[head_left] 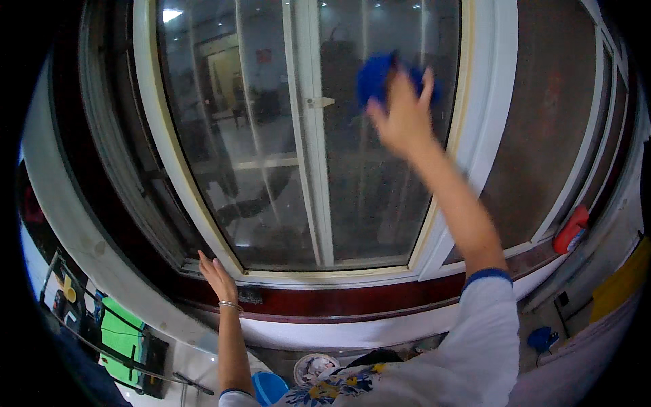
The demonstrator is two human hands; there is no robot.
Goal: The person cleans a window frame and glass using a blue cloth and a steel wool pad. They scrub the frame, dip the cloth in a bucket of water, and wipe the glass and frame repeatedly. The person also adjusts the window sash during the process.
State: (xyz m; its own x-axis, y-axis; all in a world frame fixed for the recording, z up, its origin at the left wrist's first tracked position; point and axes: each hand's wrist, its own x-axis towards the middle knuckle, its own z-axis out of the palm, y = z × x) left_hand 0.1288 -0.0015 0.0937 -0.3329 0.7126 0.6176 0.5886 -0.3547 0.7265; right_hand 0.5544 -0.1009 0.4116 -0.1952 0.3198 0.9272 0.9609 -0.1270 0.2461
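Two hands are kept well apart: the right hand is clamped on a blue cloth, pressed flat against the window glass, while the left hand is rested open on the sill, seemingly for support.

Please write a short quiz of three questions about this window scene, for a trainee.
1. True or false: the right hand presses a blue cloth against the window glass.
2. Where does the left hand rest? A) on the window sill B) on the latch C) on the red bottle
3. Fill in: the red bottle stands at the window's lower ____ corner.

Key: 1 true; 2 A; 3 right.
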